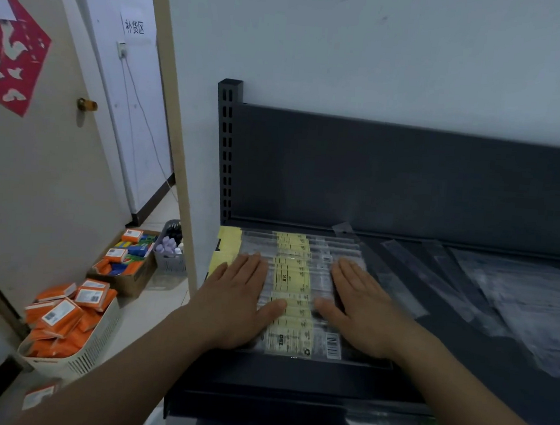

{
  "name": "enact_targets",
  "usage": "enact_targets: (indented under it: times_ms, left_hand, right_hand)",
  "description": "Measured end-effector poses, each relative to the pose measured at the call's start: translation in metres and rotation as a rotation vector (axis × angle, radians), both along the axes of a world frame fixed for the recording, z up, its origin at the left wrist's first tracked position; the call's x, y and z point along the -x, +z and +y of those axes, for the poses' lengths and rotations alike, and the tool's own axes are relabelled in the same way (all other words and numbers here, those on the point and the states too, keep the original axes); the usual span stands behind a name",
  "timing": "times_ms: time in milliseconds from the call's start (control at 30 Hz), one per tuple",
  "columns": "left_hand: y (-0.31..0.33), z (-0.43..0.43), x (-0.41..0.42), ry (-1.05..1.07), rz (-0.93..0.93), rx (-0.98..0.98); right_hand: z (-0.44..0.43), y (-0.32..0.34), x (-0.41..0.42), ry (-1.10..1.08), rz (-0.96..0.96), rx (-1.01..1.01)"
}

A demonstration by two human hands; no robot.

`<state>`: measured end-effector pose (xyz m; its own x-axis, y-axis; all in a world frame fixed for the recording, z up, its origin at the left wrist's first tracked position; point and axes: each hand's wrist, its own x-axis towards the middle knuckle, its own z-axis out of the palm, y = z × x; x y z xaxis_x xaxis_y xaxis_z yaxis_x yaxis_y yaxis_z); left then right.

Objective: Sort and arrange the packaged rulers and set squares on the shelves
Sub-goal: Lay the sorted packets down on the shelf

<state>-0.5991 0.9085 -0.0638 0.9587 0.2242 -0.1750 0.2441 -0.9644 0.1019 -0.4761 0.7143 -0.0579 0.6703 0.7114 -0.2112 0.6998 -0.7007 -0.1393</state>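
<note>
1. My left hand [235, 296] lies flat, palm down, fingers straight and close together, on the left part of the packaged rulers [292, 273]; it pinches nothing and only presses
2. My right hand [361, 306] lies the same way on the right part of the same row, fingers straight and pointing to twelve o'clock; the two thumbs turn in toward each other, with a yellow label [298, 306] showing between them
3. The packaged rulers lie side by side in clear wrap with yellow labels, in a row running from six to twelve o'clock at the left end of the top shelf [461, 357], each ruler lying crosswise from nine to three o'clock
4. At three o'clock of my right hand, long clear sleeves [401, 275] lie slantwise on the same shelf, and further toward three o'clock lies a spread of wider clear packets [533, 299]; what those hold I cannot tell
5. At twelve o'clock the dark back panel [409, 175] stands behind the shelf, with a slotted upright [225, 147] at its left edge
6. At six o'clock a lower shelf [256, 411] shows, with more clear wrapped goods on it
7. At nine o'clock, down on the floor, a white basket [93, 355] holds orange packs [59, 315]; toward ten o'clock stand a cardboard box [136, 281] and a grey basket [170, 264]
8. At eleven o'clock a door [40, 176] with a brass knob [86, 104] carries a red paper cutting [12, 57]
</note>
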Motion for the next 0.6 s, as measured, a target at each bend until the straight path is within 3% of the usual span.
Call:
enact_targets:
  times_ms: [267, 433, 533, 600]
  left_hand:
    - [-0.004, -0.004, 0.007, 0.021, -0.033, -0.014]
    - [0.015, -0.014, 0.007, 0.041, -0.082, -0.015]
    - [0.027, -0.029, -0.003, -0.010, -0.183, -0.062]
    - [0.031, -0.046, -0.014, -0.060, -0.208, -0.043]
  right_hand:
    - [-0.005, 0.001, 0.017, -0.019, 0.007, -0.083]
    - [-0.016, 0.004, 0.019, -0.035, 0.028, -0.243]
    - [-0.034, 0.008, 0.006, -0.204, -0.109, -0.438]
    - [-0.048, 0.009, -0.011, -0.367, -0.142, -0.415]
